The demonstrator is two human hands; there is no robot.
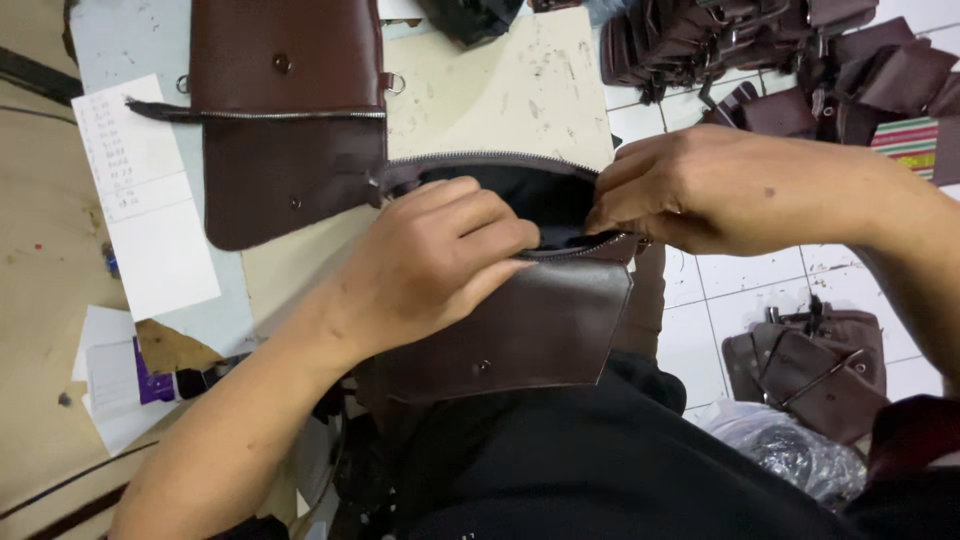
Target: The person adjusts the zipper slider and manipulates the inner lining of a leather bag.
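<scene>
Seen from the head camera, a person is working a dark brown leather bag (520, 320) held over the lap at the edge of the counter (500, 90), its zipped mouth standing open on a black lining; nothing can be made out inside. The left hand (435, 260) is closing its fingers over the bag's near rim, thumb pressing the front panel, while the right hand (700, 190) is pinching the zipper edge at the right corner of the opening. A second brown bag panel (285, 110) with a metal zipper and snap studs is lying flat on the counter just beyond, partly covering a white sheet of paper (145, 190) with handwritten lines. More white papers (110, 370), one showing a purple patch, are sitting at the counter's left edge. On the white tiled floor (760, 280), a heap of brown bags (780, 60) is piling up at upper right, another brown bag (815, 365) is resting beside a crumpled clear plastic wrapper (790, 450).
</scene>
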